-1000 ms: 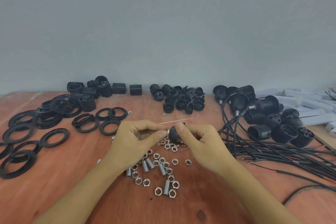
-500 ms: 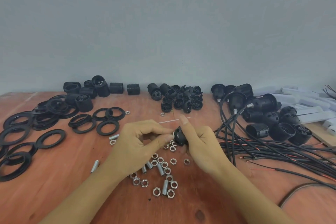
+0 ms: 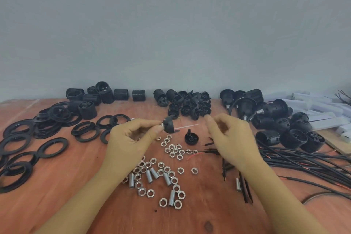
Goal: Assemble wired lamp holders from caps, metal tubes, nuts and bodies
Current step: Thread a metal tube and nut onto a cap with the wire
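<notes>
My left hand [image 3: 131, 138] pinches a black cap [image 3: 169, 124] with a metal fitting at its near end, held above the table. My right hand [image 3: 229, 138] hovers to the right of the cap, apart from it, fingers loosely curled and holding nothing. A second black cap [image 3: 190, 137] lies on the table between the hands. Several silver nuts [image 3: 173, 150] and short metal tubes [image 3: 150, 175] are scattered below the hands. Black wires [image 3: 303, 159] with red cores run under my right hand.
Black rings [image 3: 51, 147] spread over the left of the wooden table [image 3: 76, 195]. Black holder bodies [image 3: 85, 107] and a heap of caps [image 3: 190, 104] stand along the wall. Wired holders [image 3: 275, 112] and white boxes [image 3: 322, 116] fill the right.
My right hand has let go of the cap and drawn away to the right. The left hand now holds the cap alone, raised and shifted slightly left.
</notes>
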